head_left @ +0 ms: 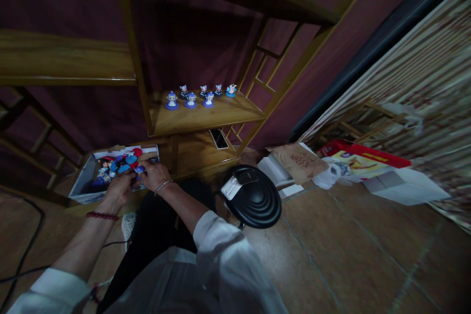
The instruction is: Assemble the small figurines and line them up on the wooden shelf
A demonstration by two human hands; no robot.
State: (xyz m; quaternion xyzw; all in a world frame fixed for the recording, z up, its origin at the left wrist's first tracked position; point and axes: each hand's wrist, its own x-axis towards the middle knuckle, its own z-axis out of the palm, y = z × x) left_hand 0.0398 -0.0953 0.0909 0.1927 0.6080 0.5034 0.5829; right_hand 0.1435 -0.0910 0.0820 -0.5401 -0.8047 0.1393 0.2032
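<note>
Purple figurine (140, 170), at the fingertips by the right end of an open cardboard box (79, 184) of toy figures (131, 159). Right hand (155, 176) pinching it; left hand (120, 189) close against it, can't tell whether gripping. Seven standing figurines (191, 100) on wooden shelf (228, 114) above.

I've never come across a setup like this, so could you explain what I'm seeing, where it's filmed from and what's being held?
There's no machine here: these are a person's bare left hand and right hand. The one picture comes from a camera worn on their head, looking forward and down. Seven small figurines stand on a wooden shelf; a phone lies on the lower board. At an open box of colourful pieces, the right fingers seem to pinch a small purple piece. Whether the left grips it too is unclear.
</note>
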